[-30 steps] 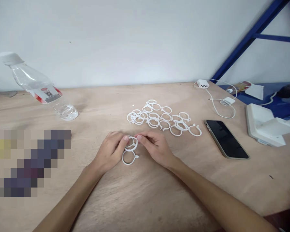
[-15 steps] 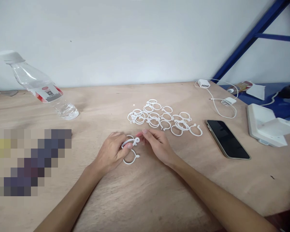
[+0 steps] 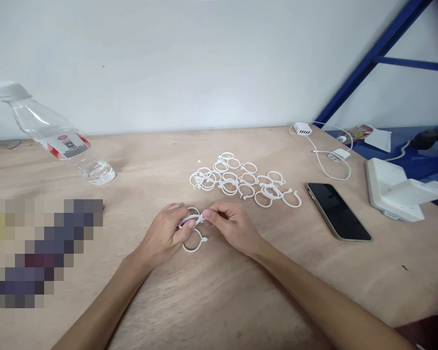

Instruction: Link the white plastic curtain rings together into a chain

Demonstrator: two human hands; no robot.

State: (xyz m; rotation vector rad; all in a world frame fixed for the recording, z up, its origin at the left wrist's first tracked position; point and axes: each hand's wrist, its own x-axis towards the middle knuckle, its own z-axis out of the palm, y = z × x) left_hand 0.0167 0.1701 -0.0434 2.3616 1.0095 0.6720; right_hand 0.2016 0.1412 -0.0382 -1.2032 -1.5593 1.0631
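My left hand [image 3: 167, 230] is closed around one side of a white plastic curtain ring [image 3: 190, 220], thumb in front. On the ring's right end, where its small eyelets are, the thumb and fingertips of my right hand [image 3: 231, 222] are pinched together. A second curtain ring [image 3: 192, 251] lies on the wooden table just below my left thumb. Behind the held ring, part of another white ring [image 3: 193, 209] shows, mostly hidden. Farther back lies a loose pile of several white curtain rings [image 3: 229, 186], some overlapping.
A clear bottle [image 3: 54, 129] with a white cap stands at the left, and a blurred-out patch [image 3: 47, 253] lies before it. To the right are a phone [image 3: 337, 211], a white stand-like device [image 3: 394, 189], a charger [image 3: 302, 129] with its cable, and a blue metal frame [image 3: 372, 63].
My right hand has moved left, bringing its fingertips onto the end of the held ring. My left hand keeps its hold. The whole view has shifted slightly.
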